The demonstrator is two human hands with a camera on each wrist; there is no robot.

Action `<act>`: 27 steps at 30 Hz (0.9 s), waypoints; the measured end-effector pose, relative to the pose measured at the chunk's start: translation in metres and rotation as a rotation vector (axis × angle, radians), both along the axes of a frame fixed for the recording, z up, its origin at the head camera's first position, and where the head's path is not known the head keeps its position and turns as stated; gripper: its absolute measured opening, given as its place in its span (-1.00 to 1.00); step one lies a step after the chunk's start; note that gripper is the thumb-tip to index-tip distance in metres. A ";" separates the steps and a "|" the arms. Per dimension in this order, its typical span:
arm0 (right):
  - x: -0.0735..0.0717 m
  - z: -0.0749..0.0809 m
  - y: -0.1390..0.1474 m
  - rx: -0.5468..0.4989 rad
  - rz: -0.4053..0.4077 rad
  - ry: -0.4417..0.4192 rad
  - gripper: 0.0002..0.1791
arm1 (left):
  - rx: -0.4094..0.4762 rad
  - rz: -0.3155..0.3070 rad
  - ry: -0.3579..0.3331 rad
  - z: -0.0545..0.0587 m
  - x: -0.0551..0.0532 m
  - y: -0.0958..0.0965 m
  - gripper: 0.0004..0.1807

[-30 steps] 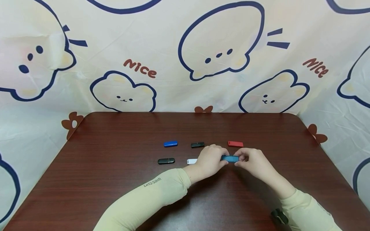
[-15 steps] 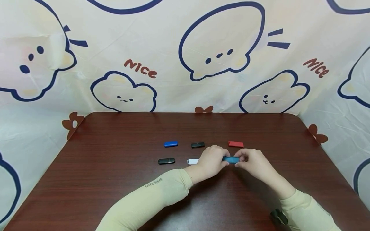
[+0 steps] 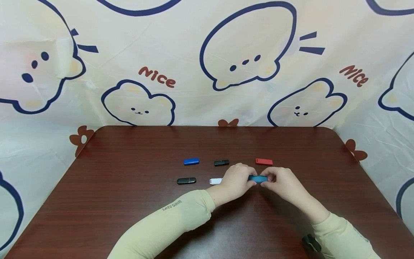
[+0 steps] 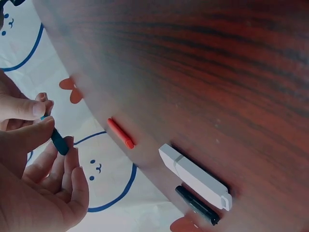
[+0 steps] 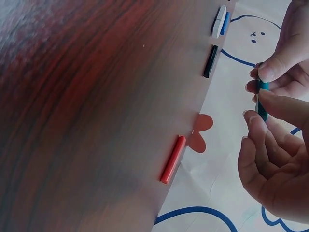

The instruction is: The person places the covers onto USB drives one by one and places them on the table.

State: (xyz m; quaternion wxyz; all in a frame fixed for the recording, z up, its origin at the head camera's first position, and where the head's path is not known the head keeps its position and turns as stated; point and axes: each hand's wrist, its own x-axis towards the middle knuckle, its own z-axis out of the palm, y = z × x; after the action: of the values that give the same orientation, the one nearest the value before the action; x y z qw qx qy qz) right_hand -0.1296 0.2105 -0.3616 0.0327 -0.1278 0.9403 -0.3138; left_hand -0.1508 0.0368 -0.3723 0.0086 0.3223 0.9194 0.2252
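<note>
Between my two hands is a teal-blue USB stick (image 3: 258,178), held above the table. My left hand (image 3: 237,180) pinches its left end with thumb and fingers. At the right end, my right hand (image 3: 284,182) pinches it the same way. Fingers cover both ends, so whether a cap is off cannot be seen. Seen edge-on in the left wrist view, the teal stick (image 4: 59,142) looks thin and dark. A white USB stick (image 3: 215,181) lies partly behind my left hand; the left wrist view shows the whole white stick (image 4: 195,177).
On the brown table (image 3: 145,223) lie a blue USB stick (image 3: 191,161), a black one (image 3: 221,162) and a red one (image 3: 263,161) in a back row. A longer black stick (image 3: 186,180) lies at the front left. Patterned cloth (image 3: 194,100) hangs behind.
Both hands stay on the teal-blue USB stick, which has shifted very slightly right and nearer. My right fingers have lately edged a little left along it. The other sticks lie as before.
</note>
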 end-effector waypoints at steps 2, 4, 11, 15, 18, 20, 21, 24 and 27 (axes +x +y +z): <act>0.000 -0.001 0.001 -0.004 0.005 0.002 -0.88 | 0.006 -0.004 -0.008 0.000 0.000 0.000 -0.80; 0.000 -0.001 0.002 -0.011 0.003 -0.005 -0.88 | 0.011 -0.005 -0.013 0.000 0.000 0.000 -0.81; 0.000 0.000 0.007 -0.030 0.004 -0.036 -0.85 | 0.013 -0.010 -0.010 -0.001 0.000 0.000 -0.79; -0.002 0.001 0.009 -0.032 0.009 -0.023 -0.83 | 0.018 -0.002 0.009 -0.001 -0.002 -0.002 -0.76; -0.002 0.002 0.010 -0.033 -0.001 -0.014 -0.82 | 0.022 0.016 0.015 0.000 -0.003 -0.004 -0.76; -0.003 0.003 0.010 -0.015 -0.007 -0.011 -0.82 | 0.022 0.026 0.003 0.000 -0.004 -0.005 -0.77; -0.003 0.003 0.010 0.005 -0.009 -0.007 -0.82 | 0.018 0.029 -0.004 0.001 -0.004 -0.006 -0.77; -0.003 0.002 0.008 0.073 0.010 0.032 -0.82 | 0.003 0.032 -0.013 0.001 -0.003 -0.006 -0.79; -0.002 0.001 0.005 0.139 0.040 0.073 -0.83 | -0.012 0.026 -0.009 0.001 -0.001 -0.005 -0.80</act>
State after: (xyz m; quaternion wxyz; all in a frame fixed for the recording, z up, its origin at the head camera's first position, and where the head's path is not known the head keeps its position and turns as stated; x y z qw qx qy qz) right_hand -0.1320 0.2153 -0.3608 0.0135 -0.1551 0.9577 -0.2420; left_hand -0.1522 0.0321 -0.3715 0.0114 0.3090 0.9249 0.2211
